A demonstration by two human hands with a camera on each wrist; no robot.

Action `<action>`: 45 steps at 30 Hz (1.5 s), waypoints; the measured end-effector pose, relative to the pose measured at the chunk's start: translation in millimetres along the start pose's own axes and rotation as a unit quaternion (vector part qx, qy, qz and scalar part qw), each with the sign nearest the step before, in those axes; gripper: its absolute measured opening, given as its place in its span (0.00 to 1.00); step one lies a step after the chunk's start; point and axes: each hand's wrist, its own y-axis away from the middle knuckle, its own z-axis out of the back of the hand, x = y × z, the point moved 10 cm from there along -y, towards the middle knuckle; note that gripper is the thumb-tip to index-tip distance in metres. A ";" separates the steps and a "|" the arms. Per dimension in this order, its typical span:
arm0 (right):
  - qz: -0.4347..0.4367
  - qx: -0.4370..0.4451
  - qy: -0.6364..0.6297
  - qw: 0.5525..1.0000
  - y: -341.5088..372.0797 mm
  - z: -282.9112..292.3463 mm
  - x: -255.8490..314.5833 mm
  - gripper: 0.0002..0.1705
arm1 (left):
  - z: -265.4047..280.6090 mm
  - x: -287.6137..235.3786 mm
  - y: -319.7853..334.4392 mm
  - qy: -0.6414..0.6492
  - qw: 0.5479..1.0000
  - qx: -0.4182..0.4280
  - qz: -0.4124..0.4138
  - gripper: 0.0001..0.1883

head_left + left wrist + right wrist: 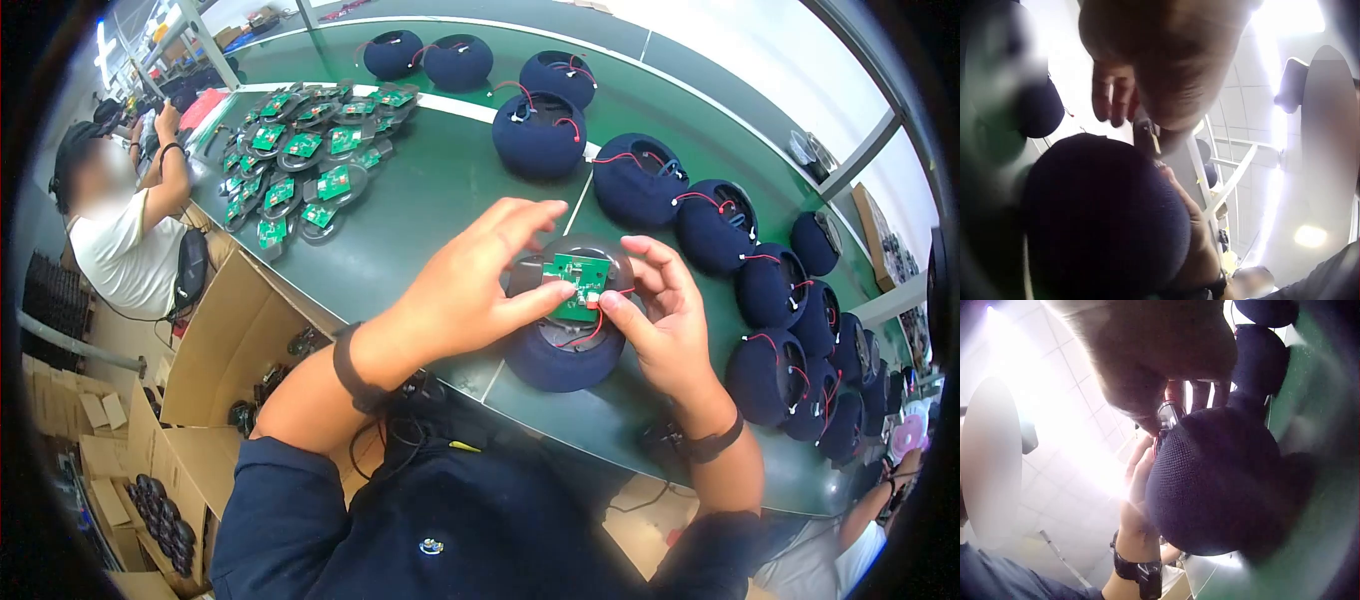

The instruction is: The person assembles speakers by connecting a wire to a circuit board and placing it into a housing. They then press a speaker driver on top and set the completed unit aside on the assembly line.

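Note:
In the head view a green circuit board point(580, 278) sits on a dark round cover point(590, 245), tilted over a navy fabric-covered round housing point(565, 365). My left hand point(480, 265) rests its thumb on the board's left part, its fingers stretched out past the cover. With its thumb at a small red-wired plug point(592, 300) on the board's lower edge, my right hand point(665, 310) has its fingers bent around the cover's right side. Red wires run down into the housing. In both wrist views the housing point(1107, 219) hides much of the board.
Several covers with green boards point(300, 150) lie piled at the left of the green table point(440, 170). Several navy housings point(640, 185) with red wires line the back and right. Cardboard boxes point(210, 350) stand below left. A person point(140, 230) sits at far left.

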 end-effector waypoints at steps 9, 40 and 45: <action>0.136 0.111 0.117 0.978 11.3 -14.3 31.5 0.39 | -2.1 -57.9 19.4 -0.211 0.932 -0.006 -0.295 0.22; 0.085 0.001 0.218 0.972 23.3 -31.6 33.6 0.65 | -45.0 -29.9 -17.0 -0.343 0.935 -0.028 -0.087 0.05; 0.076 -0.010 0.221 0.972 25.0 -29.0 31.7 0.65 | -48.6 -38.7 -17.7 -0.297 0.943 0.001 -0.150 0.06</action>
